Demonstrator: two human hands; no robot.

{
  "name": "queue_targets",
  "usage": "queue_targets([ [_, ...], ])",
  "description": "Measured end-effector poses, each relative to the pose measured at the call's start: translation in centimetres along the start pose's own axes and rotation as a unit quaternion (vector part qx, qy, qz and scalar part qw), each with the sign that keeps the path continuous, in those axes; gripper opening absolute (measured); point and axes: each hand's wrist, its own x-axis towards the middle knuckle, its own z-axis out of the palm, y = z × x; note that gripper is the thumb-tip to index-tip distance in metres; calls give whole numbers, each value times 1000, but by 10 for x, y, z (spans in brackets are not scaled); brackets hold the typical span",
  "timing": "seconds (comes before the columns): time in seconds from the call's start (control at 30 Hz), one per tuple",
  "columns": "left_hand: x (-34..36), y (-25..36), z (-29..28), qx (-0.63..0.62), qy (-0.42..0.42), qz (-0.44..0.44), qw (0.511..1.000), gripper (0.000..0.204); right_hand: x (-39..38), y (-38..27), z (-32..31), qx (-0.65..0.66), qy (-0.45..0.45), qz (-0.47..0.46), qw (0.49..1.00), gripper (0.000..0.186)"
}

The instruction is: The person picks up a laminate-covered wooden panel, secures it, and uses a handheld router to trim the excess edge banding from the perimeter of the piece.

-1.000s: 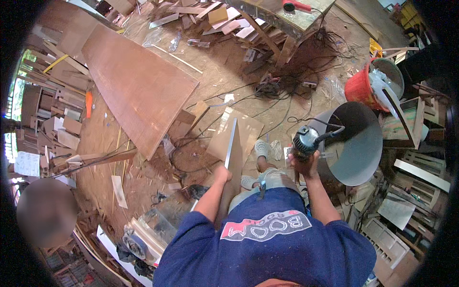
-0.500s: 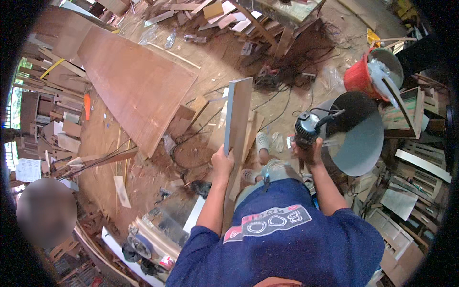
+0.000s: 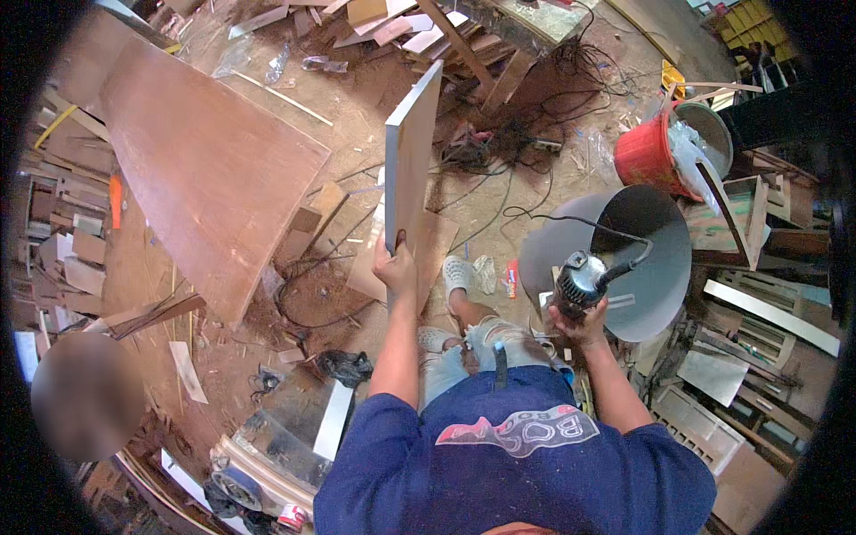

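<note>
My left hand [image 3: 394,267] grips the lower part of a long flat board [image 3: 413,165], held upright on edge in front of me. The board has a pale edge and a brownish face. In my right hand [image 3: 581,325] is a black and silver corded power tool [image 3: 581,281], its cable curving up from its end. My fingers wrap round the tool's body, and its working end is hidden. Just beyond it stands a large curled grey sheet [image 3: 557,245]. A small red packet [image 3: 511,276] lies on the ground between the board and the sheet.
A big brown plywood panel [image 3: 214,152] lies at the left. Cables [image 3: 499,214] trail across the dusty ground. A red bucket [image 3: 651,159] stands at the far right, stacked wood scraps [image 3: 392,22] at the back. Framed panels [image 3: 758,330] lean at the right; a black bag [image 3: 343,366] is near my left arm.
My left hand has raised and turned the board, so its face shows differently. The power tool has tilted and come lower in the view. My view has shifted a little.
</note>
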Motion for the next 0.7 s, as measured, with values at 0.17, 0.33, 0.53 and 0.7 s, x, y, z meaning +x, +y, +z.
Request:
queue_targets([
  [0.17,13,-31,17,11,31,13,999,21,12,2,11,-184,36,-107,977,49],
  [0.33,16,-33,-1,33,24,27,999,22,28,-38,43,-310,10,-205,928,57],
  [0.53,12,-10,-66,53,2,64,997,26,40,-40,81,-195,-18,-155,968,60],
  [0.7,20,40,-119,48,-13,66,997,36,52,-33,97,-277,-43,-218,935,59],
])
